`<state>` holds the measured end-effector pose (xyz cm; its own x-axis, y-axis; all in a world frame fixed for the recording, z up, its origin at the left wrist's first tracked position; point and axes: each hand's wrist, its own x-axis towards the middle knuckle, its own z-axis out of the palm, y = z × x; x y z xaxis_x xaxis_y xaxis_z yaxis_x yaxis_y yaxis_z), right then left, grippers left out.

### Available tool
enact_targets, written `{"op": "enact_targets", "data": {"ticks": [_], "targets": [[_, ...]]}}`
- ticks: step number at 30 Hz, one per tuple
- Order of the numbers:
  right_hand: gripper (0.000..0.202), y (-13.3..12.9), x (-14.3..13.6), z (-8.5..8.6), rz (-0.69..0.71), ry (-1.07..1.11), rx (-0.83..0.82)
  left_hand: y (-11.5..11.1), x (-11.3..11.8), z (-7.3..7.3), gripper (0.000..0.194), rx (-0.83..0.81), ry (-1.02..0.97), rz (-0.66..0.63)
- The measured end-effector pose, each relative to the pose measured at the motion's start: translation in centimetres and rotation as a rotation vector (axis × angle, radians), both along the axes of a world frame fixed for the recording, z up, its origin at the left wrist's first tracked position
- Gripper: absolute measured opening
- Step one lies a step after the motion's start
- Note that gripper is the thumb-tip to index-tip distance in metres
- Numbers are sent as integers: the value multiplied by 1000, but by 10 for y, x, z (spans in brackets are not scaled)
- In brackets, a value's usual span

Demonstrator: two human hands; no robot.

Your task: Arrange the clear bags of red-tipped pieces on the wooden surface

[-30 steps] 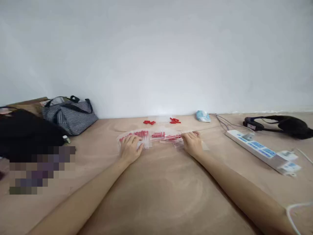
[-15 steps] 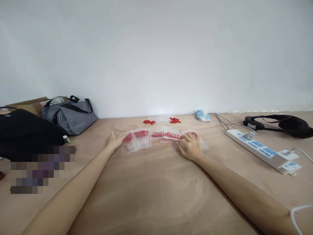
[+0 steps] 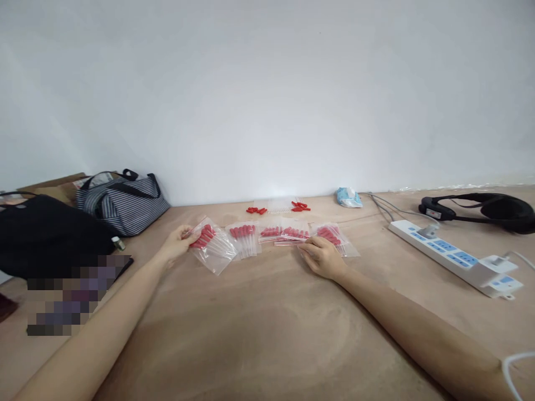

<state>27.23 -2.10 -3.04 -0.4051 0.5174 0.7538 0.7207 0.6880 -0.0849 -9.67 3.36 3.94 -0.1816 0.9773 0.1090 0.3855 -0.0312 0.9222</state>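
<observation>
Pinched at its upper left corner, a clear plastic bag [image 3: 215, 250] of what look like red-bulbed droppers is in my left hand [image 3: 178, 242], tilted off the row. Beside it lies a second bag [image 3: 244, 236] with the same red-topped pieces. Two more bags [image 3: 271, 231] overlap in the middle of the row. My right hand [image 3: 324, 259] rests on the table in front of them, its fingers loosely bent near the middle bags' front edge, with nothing visible in them. Just behind it is another bag [image 3: 330, 234] of red-topped pieces.
Loose red bulbs [image 3: 256, 210] and more red bulbs [image 3: 301, 206] lie near the wall, with small clear tubes between. A blue tissue pack [image 3: 349, 197], a white power strip [image 3: 443, 250] and a black headset [image 3: 476, 213] are on the right. A striped bag [image 3: 129, 203] and black bag [image 3: 50, 234] stand left.
My left hand has moved left and toward me, drawing the leftmost bag off the row. My right hand has slid off the right-hand bag toward me, leaving it uncovered.
</observation>
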Motion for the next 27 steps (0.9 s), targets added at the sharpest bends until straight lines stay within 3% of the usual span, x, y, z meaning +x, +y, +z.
{"op": "enact_targets", "data": {"ticks": [4, 7, 9, 11, 13, 16, 19, 22, 27], "targets": [[25, -6, -16, 0, 125, 148, -128, -13, 18, 12, 35, 480, 92, 82], [33, -11, -27, 1, 145, 195, -160, -29, 50, 8, 19, 802, 260, 16], [38, -14, -29, 2, 147, 188, -153, -41, 73, -2, 7, 1015, 490, -120], [42, -17, -29, 3, 145, 180, -132, -51, 94, -14, 4, 1135, 676, -359], [44, -20, -27, 5, 150, 165, -108, -57, 110, -26, 9, 1185, 761, -520], [37, -23, -24, 6, 186, 70, -46, -61, 126, -39, 11, 1228, 789, -640], [18, -22, -22, 4, 225, -95, 37, -60, 129, -47, 13, 1138, 762, -694], [14, -20, -21, 2, 225, -185, 66, -60, 123, -49, 14, 1006, 731, -734], [14, -17, -20, 1, 243, -177, 60, -65, 108, -47, 10, 1099, 731, -724]]}}
